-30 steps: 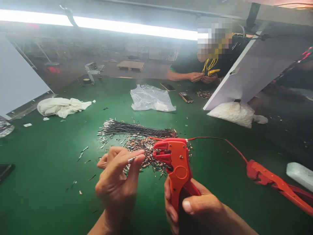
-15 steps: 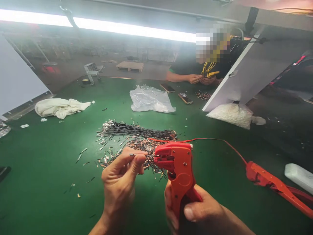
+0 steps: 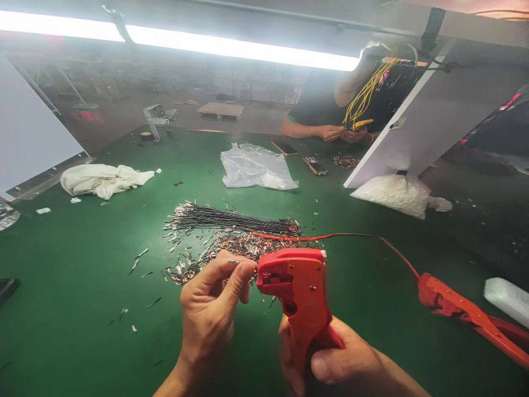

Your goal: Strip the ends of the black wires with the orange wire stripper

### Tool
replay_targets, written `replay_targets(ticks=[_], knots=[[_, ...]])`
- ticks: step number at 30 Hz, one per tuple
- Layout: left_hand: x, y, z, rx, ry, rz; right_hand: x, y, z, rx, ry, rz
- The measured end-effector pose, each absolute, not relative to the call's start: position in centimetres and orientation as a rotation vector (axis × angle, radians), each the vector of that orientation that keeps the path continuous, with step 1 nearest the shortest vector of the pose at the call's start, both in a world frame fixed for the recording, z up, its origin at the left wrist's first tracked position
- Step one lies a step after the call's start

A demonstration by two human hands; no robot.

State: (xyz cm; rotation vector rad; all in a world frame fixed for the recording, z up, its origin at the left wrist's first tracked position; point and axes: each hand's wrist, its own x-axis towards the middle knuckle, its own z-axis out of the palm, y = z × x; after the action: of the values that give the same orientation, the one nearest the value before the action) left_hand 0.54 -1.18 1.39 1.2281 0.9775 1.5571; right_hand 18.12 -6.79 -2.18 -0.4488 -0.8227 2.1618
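Note:
Between thumb and fingers, my left hand (image 3: 212, 300) pinches a short wire (image 3: 235, 261) with a metal terminal at its left end. The wire's other end is hidden beside the tool's jaws. My right hand (image 3: 347, 353) is wrapped round the handles of a red and orange wire stripper (image 3: 308, 292), its jaws pointing left, close to my left fingertips. Behind the hands lies a bundle of black wires (image 3: 231, 218) with terminals at the left and copper ends at the right. In front of that bundle spreads a heap of wire scraps (image 3: 231, 242).
A second wire stripper (image 3: 463, 309) lies at the right, with a red and black wire (image 3: 347, 235) reaching it. Further back are a clear plastic bag (image 3: 256, 168), two phones (image 3: 314, 165), a white cloth (image 3: 105, 179) and a bag of white pieces (image 3: 397, 193). Across the table, a person's hands (image 3: 345, 134) hold yellow cables.
My left hand has shifted slightly right, up against the jaws. The wire stripper has moved a little left and down. Across the table, the other person's arms stay nearly still.

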Motion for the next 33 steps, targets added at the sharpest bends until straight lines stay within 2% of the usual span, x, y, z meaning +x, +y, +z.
replay_targets(ticks=[33], knots=[[0.5, -1.3, 1.5, 1.378, 1.015, 1.471, 18.2, -7.4, -2.8, -0.496, -0.701, 2.085]])
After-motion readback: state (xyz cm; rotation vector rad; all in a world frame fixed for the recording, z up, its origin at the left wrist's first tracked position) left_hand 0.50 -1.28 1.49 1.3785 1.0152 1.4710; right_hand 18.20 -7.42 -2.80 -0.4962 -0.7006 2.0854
